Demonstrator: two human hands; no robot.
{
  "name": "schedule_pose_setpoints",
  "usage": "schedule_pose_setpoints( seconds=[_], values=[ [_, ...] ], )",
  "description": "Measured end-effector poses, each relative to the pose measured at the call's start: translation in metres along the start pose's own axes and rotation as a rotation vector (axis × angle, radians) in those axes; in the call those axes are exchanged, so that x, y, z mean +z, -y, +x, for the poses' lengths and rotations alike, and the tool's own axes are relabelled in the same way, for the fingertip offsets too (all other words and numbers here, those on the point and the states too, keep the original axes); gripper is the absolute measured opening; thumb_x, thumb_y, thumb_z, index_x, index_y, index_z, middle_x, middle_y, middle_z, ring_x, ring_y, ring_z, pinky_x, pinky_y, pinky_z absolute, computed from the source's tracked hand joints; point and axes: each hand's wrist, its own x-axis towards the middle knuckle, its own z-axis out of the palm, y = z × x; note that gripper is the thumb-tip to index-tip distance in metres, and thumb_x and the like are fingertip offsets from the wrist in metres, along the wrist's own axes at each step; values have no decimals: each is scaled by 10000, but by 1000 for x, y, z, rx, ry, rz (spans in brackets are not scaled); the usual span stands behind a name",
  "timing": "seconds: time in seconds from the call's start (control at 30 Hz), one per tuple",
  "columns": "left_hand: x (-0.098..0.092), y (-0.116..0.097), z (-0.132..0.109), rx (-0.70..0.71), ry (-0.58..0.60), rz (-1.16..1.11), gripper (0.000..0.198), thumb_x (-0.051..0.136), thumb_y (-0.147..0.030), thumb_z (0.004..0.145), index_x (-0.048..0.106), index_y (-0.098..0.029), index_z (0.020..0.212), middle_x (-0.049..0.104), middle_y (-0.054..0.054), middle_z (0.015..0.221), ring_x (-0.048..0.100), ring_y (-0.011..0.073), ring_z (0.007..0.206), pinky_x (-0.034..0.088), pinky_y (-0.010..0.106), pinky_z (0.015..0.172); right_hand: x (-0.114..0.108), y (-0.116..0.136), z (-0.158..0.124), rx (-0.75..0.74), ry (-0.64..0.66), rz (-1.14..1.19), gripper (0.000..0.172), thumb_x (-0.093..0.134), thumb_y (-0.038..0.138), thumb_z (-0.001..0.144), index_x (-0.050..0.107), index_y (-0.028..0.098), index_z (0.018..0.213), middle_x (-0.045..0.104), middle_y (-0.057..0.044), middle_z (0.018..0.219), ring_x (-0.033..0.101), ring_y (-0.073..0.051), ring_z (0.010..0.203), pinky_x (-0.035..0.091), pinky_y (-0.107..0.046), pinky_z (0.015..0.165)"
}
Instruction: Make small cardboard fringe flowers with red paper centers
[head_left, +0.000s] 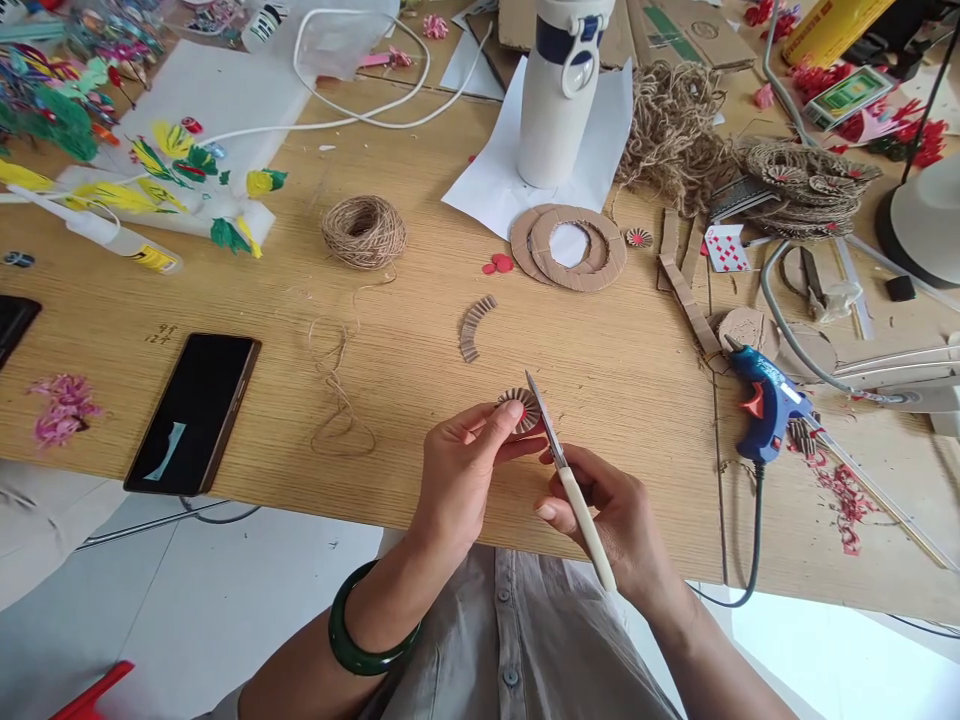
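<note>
Several pink paper shreds [64, 408] lie at the left end of the light wooden table [420, 340], and just right of them a black smartphone [193, 412] rests face up near the near edge. Farther back sits a round ball of brown jute twine [364, 231], with a loose strand of twine [339, 395] trailing toward the near side. Right of the strand lies a short curved strip of corrugated cardboard [474, 327]. Nearer than that strip, at the table's near edge, the left hand [461, 470], a dark green bangle [360, 640] on its wrist, pinches a small round pleated cardboard disc [523, 408] between thumb and fingertips and holds it up just above the tabletop. Just right of it, the right hand [615, 520] is closed around the cream handle of a slim pointed metal tool [566, 480], whose blade slants up and to the left along the right edge of the cardboard disc. Whether the blade touches it cannot be told. Farther back, flat brown cardboard rings [600, 272] lie stacked in front of a tall white bottle [559, 100]. Farther right lie a red-and-white playing card [726, 248] and, nearer, a blue hot-glue gun [765, 400], well apart from the hands.
</note>
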Motion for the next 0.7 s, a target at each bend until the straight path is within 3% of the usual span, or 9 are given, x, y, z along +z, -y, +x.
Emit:
schedule_pose_setpoints(
  seconds=[0.23, 0.7],
  values=[
    [-6, -2, 1, -21, 50, 6, 241, 799, -375, 747, 783, -139, 792, 768, 78, 817, 725, 208, 754, 625, 338, 760, -3, -4, -4, -24, 18, -30, 483, 754, 599, 740, 629, 147, 856, 420, 33, 634, 352, -120, 582, 242, -279, 533],
    [-9, -5, -2, -70, 120, 9, 207, 829, -346, 720, 784, -151, 770, 762, 47, 818, 734, 185, 776, 633, 298, 731, -14, -1, -10, -17, 107, -22, 575, 746, 622, 741, 643, 142, 1041, 506, 21, 707, 436, -130, 643, 339, -251, 561]
  ],
)
